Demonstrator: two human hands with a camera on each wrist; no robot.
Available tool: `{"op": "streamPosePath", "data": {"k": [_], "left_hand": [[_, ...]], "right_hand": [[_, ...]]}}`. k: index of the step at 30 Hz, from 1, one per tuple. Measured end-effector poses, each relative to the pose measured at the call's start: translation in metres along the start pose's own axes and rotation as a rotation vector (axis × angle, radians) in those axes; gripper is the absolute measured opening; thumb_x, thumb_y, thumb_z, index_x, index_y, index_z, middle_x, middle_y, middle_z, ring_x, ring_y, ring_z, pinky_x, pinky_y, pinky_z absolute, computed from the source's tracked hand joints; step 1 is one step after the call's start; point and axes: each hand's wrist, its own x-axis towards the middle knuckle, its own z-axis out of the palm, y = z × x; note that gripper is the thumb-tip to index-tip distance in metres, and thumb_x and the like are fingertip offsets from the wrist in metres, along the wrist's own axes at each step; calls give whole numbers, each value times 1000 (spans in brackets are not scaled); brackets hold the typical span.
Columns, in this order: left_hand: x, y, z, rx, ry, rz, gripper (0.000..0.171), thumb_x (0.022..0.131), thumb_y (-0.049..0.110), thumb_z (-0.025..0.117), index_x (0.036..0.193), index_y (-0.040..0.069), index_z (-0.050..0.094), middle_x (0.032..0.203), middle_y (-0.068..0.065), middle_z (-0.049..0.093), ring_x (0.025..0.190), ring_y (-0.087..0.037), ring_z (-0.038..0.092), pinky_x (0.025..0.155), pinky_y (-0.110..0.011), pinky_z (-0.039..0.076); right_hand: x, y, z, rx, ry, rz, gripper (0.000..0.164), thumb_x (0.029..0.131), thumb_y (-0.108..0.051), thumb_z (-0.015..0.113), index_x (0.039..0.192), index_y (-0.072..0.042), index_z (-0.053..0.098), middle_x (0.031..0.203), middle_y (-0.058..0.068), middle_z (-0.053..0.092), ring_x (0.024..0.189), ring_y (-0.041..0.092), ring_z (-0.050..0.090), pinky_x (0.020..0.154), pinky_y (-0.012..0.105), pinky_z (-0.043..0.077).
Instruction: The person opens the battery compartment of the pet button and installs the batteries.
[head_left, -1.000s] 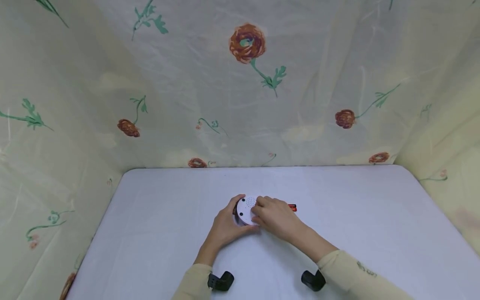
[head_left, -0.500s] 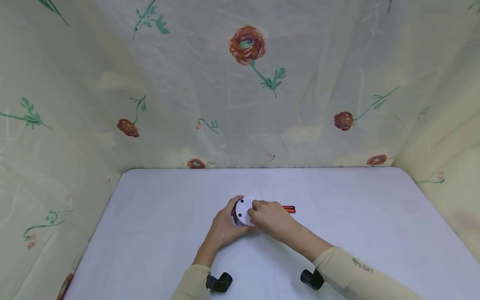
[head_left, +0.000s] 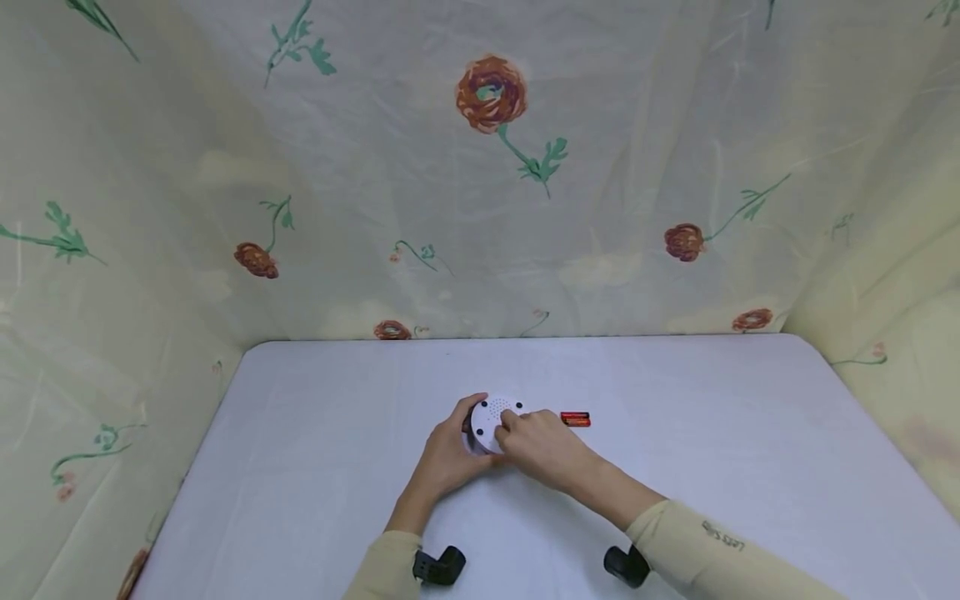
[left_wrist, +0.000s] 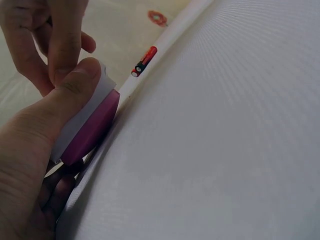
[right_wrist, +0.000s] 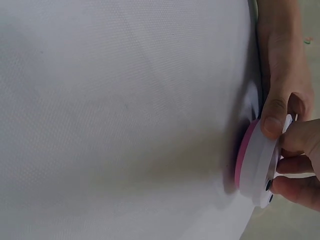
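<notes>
A round white device (head_left: 489,423) with a speaker-hole pattern and small black feet on its upper face sits at the middle of the table; a pink underside (left_wrist: 92,132) shows in the wrist views. My left hand (head_left: 447,450) grips it from the left, thumb along the near edge and fingers around the far side. Over its right part is my right hand (head_left: 543,450), fingers bent and fingertips at the upper face; whether they pinch something there I cannot tell. Just right of that hand, two red-and-black batteries (head_left: 575,419) lie side by side.
A white cloth covers the table (head_left: 337,400). Behind it and along both sides hangs a flower-printed curtain (head_left: 600,208). Black wrist-worn cameras (head_left: 441,567) sit at both forearms, close over the table's near part.
My right hand has shifted slightly left and toward me across the device, uncovering another black foot and more of the batteries. The left hand keeps its grip.
</notes>
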Motion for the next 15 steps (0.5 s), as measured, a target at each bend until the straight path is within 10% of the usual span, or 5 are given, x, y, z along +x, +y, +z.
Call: {"op": "streamPosePath", "data": {"k": [15], "left_hand": [[1,1,0,-2,-7,-19,86,68,29,85,140,25,39,125,-2,62,99,-13,57,85,-33,46]], "right_hand": [[2,4,1,12,9,-39,12,83,-22,71,82,-10,70,72,0,60,49,6,44,45,23,42]]}}
